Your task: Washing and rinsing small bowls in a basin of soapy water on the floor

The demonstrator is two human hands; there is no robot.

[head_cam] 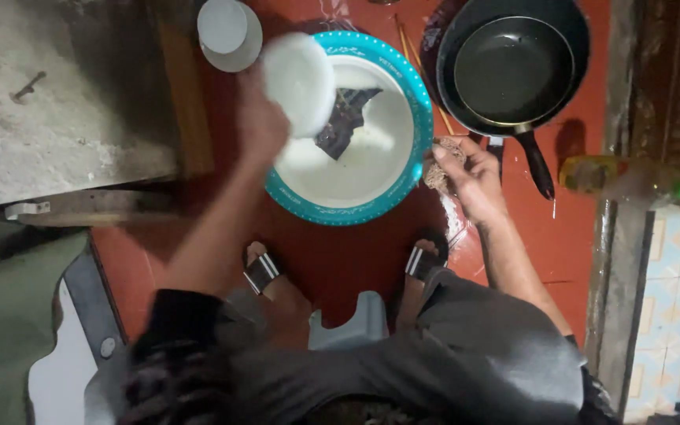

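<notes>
Left hand (pixel 265 122) gripping white dish (pixel 301 83) over teal basin (pixel 403 71), blurred; right hand (pixel 470 177) clutching scrubber (pixel 441 161). Wet dish could slip, drop, chip.

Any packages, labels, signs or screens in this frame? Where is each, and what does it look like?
Plastic bottle: lying at the right edge of the red floor, clear with a yellowish label band.
Basin: floor centre, round, teal rim carrying small pale markings.
No signs or screens.

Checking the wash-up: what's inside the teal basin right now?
The teal basin holds milky water and a dark angular object. The white dish in the left hand covers its upper-left part.
</notes>
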